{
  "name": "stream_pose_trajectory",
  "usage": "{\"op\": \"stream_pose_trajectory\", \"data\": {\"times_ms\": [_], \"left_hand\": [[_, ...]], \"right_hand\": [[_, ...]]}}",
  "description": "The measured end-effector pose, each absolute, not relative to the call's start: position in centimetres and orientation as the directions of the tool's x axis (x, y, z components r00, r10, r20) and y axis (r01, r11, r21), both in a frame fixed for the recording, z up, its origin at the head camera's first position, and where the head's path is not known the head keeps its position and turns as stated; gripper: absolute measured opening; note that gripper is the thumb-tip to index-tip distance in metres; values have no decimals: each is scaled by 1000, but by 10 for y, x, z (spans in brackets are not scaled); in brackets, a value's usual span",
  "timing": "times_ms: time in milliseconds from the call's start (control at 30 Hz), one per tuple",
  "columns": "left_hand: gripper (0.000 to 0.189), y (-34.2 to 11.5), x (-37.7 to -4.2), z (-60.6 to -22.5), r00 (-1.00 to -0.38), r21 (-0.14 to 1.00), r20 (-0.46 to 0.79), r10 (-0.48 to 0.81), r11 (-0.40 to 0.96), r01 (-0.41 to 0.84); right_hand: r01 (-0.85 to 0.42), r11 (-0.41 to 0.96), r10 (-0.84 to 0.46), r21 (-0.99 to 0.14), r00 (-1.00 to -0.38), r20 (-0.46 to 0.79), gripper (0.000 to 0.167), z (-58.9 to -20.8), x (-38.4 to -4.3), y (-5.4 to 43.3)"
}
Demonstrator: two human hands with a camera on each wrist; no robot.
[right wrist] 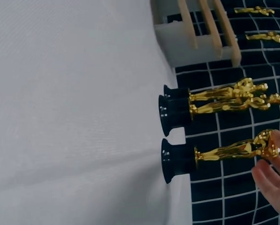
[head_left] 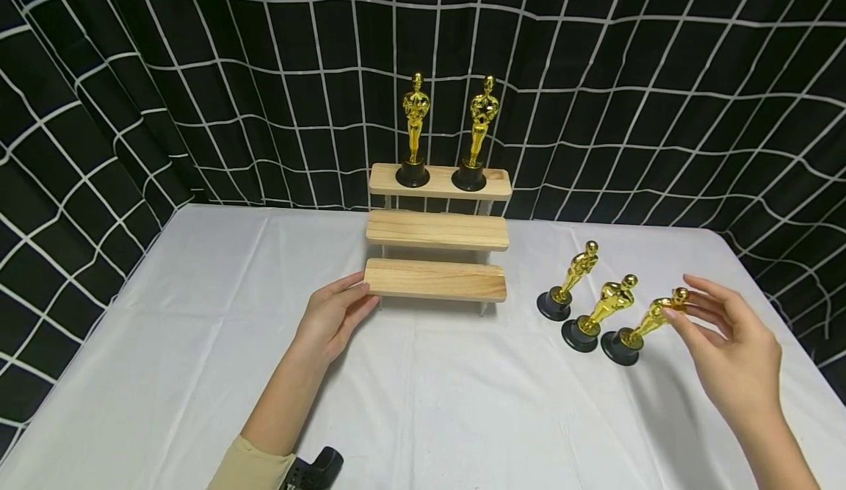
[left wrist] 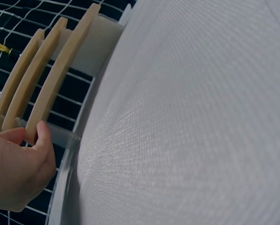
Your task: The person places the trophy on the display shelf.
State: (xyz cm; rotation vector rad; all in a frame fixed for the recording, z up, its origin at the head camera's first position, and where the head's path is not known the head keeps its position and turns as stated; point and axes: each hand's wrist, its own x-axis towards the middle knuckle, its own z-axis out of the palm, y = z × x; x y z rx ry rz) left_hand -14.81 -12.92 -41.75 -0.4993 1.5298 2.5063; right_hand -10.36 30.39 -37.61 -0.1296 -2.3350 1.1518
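Though black-based, glossy gold statuette (head_left: 651,320) in right hand's (head_left: 742,347) pinch, wooden rack (head_left: 438,230) in left hand's (head_left: 330,315)

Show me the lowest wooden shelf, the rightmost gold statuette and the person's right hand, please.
Lowest wooden shelf (head_left: 436,279): head view, middle of its top face.
Rightmost gold statuette (head_left: 646,323): head view, on its golden body.
Right hand (head_left: 740,354): head view, middle of the hand.
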Motion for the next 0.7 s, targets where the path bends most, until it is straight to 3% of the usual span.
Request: {"op": "stream_pose_trajectory", "data": {"times_ms": [700], "left_hand": [[48, -129, -150, -420, -925, 825, -379, -44, -468, -316]], "right_hand": [[-180, 627, 261, -758, -868, 422, 58, -383, -102, 305]]}}
